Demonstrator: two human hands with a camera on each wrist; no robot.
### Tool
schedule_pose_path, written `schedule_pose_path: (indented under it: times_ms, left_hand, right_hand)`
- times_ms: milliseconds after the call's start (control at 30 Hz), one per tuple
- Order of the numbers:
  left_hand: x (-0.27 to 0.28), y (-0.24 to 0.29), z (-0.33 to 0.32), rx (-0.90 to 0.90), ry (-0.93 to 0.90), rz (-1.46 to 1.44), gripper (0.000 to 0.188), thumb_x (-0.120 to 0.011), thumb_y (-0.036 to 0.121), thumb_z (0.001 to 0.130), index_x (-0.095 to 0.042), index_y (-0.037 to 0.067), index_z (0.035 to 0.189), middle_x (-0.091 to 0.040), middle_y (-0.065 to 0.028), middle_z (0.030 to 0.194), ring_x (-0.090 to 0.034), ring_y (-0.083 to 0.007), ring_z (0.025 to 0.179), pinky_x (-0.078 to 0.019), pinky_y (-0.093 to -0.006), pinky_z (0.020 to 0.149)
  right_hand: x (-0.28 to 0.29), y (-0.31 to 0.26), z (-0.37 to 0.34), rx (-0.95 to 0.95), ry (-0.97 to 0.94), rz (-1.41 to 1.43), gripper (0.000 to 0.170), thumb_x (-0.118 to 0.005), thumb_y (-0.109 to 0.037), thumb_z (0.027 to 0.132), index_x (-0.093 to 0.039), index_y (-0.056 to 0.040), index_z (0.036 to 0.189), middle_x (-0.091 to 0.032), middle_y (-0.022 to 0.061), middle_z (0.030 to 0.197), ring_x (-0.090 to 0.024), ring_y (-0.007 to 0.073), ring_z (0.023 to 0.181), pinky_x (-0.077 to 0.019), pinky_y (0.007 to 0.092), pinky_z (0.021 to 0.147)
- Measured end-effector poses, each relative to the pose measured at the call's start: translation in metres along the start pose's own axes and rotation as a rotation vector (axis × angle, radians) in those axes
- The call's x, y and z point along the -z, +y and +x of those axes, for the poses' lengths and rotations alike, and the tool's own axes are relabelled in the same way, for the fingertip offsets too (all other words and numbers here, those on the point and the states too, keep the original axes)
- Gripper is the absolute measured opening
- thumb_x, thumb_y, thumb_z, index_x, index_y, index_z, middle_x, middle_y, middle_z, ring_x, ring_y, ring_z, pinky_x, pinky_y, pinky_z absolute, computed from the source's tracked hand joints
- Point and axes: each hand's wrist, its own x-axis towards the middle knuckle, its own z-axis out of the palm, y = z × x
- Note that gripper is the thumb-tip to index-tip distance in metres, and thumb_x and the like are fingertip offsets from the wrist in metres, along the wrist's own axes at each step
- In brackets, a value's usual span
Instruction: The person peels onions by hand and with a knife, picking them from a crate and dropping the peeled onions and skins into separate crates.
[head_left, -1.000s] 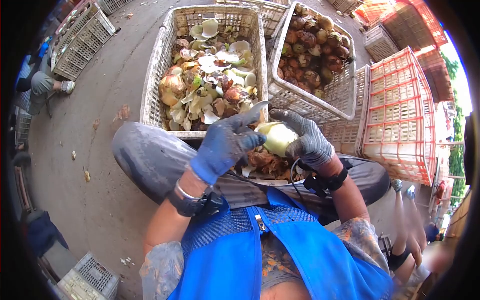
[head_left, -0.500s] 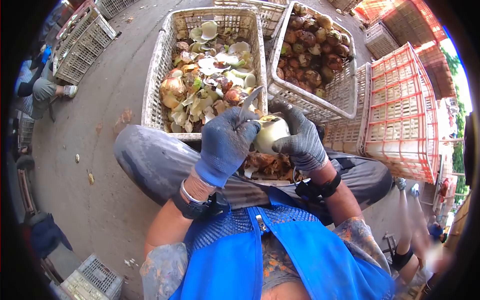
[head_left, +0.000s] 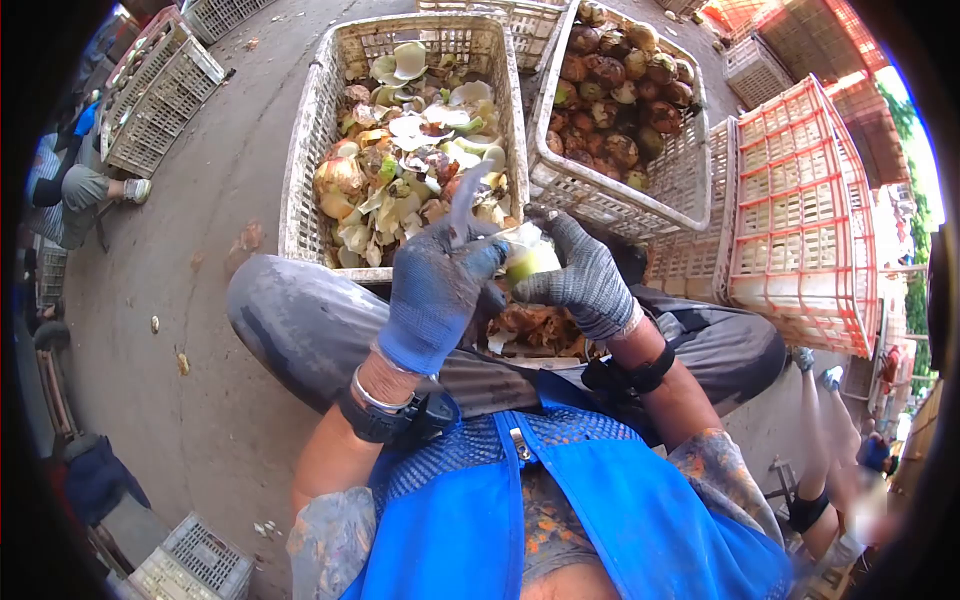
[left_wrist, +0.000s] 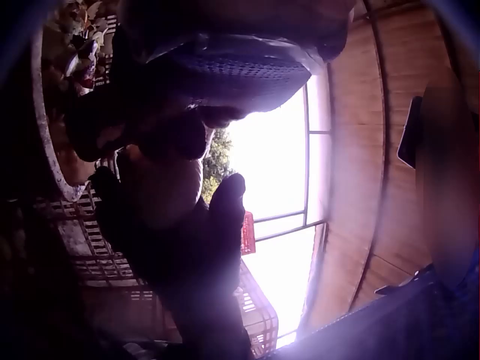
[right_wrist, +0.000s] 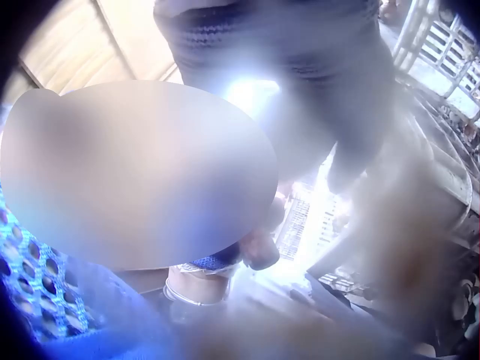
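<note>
Two large crates: the peel crate [head_left: 303, 160] lies ahead of the knees; the bulb crate [head_left: 620, 203] stands at its right edge, with dark-skinned bulbs [head_left: 622, 150] heaped mostly towards its far end.
Lower container: its near edge [head_left: 545, 362] shows between the legs, with brown scraps [head_left: 530, 325] inside.
Left hand: the blue-gloved hand [head_left: 430, 290] grips the knife, its handle hidden in the fingers, and comes close to the onion's left side; whether it touches is hard to tell.
Right hand: the grey-gloved hand [head_left: 590, 285] grasps the onion, fingers over the far side and thumb on the near side.
Knife: the curved blade [head_left: 465, 205] points up and away, over the near right corner of the peel crate; it looks thin and stiff, best held by the handle alone.
Onion: the pale, partly green bulb [head_left: 533, 262] is held up by the near right corner of the peel crate, not resting in it. It looks fairly light and firm, probably slippery where bare; a grip around its rounded sides, away from the blade, suits it.
Pale peelings: these pieces [head_left: 410, 130] look light, thin and easily torn.
</note>
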Motion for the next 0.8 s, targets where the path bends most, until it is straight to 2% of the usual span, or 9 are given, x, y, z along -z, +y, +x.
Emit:
schedule_pose_path:
  times_ms: [233,300,367,433,500,567,633,700,800]
  left_hand:
    - [0.027,-0.005,0.026,0.127,0.088,-0.245,0.018,-0.067,0.012,0.096,-0.069,-0.004,0.103,-0.070,-0.0060,0.077,-0.065,-0.0107,0.053,-0.0528,-0.0253,0.049]
    - [0.035,-0.015,0.039,-0.020,0.105,0.011,0.020,-0.069,0.012,0.094,-0.070,-0.002,0.108,-0.073,-0.0104,0.080,-0.070,-0.0171,0.059,-0.0560,-0.0300,0.054]
    - [0.037,-0.039,0.049,-0.695,0.204,0.823,0.026,-0.070,0.009,0.090,-0.071,0.002,0.115,-0.075,-0.0168,0.089,-0.073,-0.0262,0.072,-0.0588,-0.0358,0.063]
    - [0.025,-0.044,0.038,-0.524,0.140,0.780,0.039,-0.071,0.007,0.084,-0.072,0.006,0.122,-0.073,-0.0180,0.091,-0.072,-0.0323,0.078,-0.0579,-0.0407,0.067]
    - [0.022,-0.028,0.028,-0.819,0.130,0.696,0.049,-0.071,0.006,0.079,-0.070,0.008,0.128,-0.070,-0.0135,0.082,-0.069,-0.0310,0.069,-0.0550,-0.0423,0.061]
    - [0.025,-0.006,0.008,-0.712,0.012,0.837,0.052,-0.070,0.008,0.079,-0.069,0.009,0.131,-0.062,-0.0094,0.071,-0.064,-0.0287,0.062,-0.0510,-0.0433,0.056]
    - [0.025,0.004,0.000,-0.631,-0.124,1.110,0.055,-0.066,0.001,0.083,-0.068,0.013,0.136,-0.069,-0.0115,0.084,-0.068,-0.0286,0.067,-0.0547,-0.0389,0.059]
    - [0.023,-0.004,0.000,-0.694,-0.080,1.068,0.052,-0.063,0.006,0.085,-0.067,0.014,0.136,-0.059,-0.0078,0.070,-0.059,-0.0260,0.056,-0.0481,-0.0399,0.052]
    - [0.013,-0.003,-0.012,-0.461,-0.085,1.213,0.050,-0.063,0.008,0.085,-0.067,0.013,0.135,-0.063,-0.0098,0.070,-0.064,-0.0279,0.061,-0.0516,-0.0405,0.056]
  right_hand:
    - [0.007,-0.002,-0.001,0.073,-0.014,-0.062,0.098,-0.092,-0.020,0.066,-0.046,0.0025,0.149,-0.064,0.0126,0.131,-0.059,0.0195,0.120,-0.0463,0.0332,0.106]
    - [0.007,-0.003,0.000,0.079,-0.024,-0.045,0.097,-0.091,-0.019,0.065,-0.047,0.0014,0.150,-0.066,0.0114,0.129,-0.060,0.0195,0.118,-0.0466,0.0332,0.106]
    - [0.004,-0.005,0.002,0.100,0.015,0.171,0.093,-0.087,-0.019,0.067,-0.048,0.0010,0.150,-0.067,0.0106,0.126,-0.062,0.0190,0.115,-0.0476,0.0326,0.104]
    - [0.010,-0.003,0.003,0.054,0.011,0.206,0.092,-0.086,-0.019,0.068,-0.048,0.0017,0.149,-0.066,0.0106,0.126,-0.061,0.0188,0.115,-0.0477,0.0324,0.103]
    - [0.014,-0.002,0.004,0.007,0.009,0.243,0.091,-0.085,-0.020,0.068,-0.049,0.0025,0.149,-0.066,0.0106,0.126,-0.061,0.0185,0.114,-0.0478,0.0321,0.103]
    - [0.015,-0.003,0.004,0.045,0.024,0.233,0.090,-0.083,-0.020,0.068,-0.049,0.0032,0.148,-0.066,0.0116,0.125,-0.061,0.0183,0.113,-0.0478,0.0315,0.102]
    - [0.016,-0.005,0.004,0.029,0.013,0.179,0.090,-0.084,-0.020,0.069,-0.048,0.0036,0.148,-0.067,0.0116,0.124,-0.061,0.0176,0.113,-0.0477,0.0312,0.102]
    - [0.015,-0.006,0.007,0.018,0.001,0.127,0.090,-0.084,-0.020,0.069,-0.048,0.0039,0.148,-0.067,0.0116,0.122,-0.061,0.0170,0.113,-0.0476,0.0309,0.102]
    - [0.007,-0.002,0.007,0.128,0.014,-0.163,0.090,-0.084,-0.020,0.070,-0.046,0.0022,0.149,-0.068,0.0149,0.120,-0.065,0.0206,0.111,-0.0498,0.0330,0.100]
